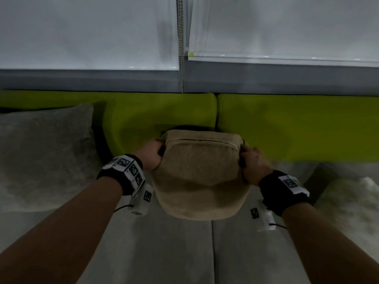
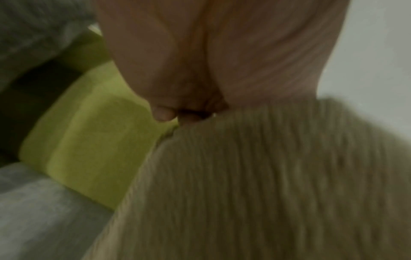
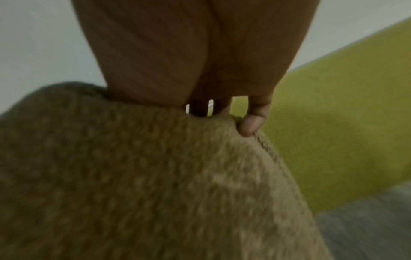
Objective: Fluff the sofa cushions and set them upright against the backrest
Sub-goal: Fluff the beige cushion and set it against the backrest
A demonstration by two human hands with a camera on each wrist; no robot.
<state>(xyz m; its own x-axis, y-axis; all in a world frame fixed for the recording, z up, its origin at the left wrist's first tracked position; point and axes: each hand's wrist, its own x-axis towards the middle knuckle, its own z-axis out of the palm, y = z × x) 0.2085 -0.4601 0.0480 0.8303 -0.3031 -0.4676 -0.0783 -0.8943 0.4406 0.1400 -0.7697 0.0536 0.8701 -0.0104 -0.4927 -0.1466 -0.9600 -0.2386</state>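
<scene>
A beige textured cushion (image 1: 200, 175) hangs in front of the green backrest (image 1: 287, 126), above the grey seat (image 1: 174, 253), zipper edge up. My left hand (image 1: 152, 155) grips its upper left corner and my right hand (image 1: 249, 160) grips its upper right corner. In the left wrist view my left hand (image 2: 177, 114) curls into the beige cushion (image 2: 255, 184). In the right wrist view my right hand (image 3: 227, 114) pinches the top edge of the cushion (image 3: 144, 184). A grey cushion (image 1: 45, 156) leans against the backrest at the left.
A pale fluffy cushion (image 1: 352, 203) lies on the seat at the right. White roller blinds (image 1: 266, 27) with a bead chain (image 1: 181, 48) hang over the grey sill behind the sofa.
</scene>
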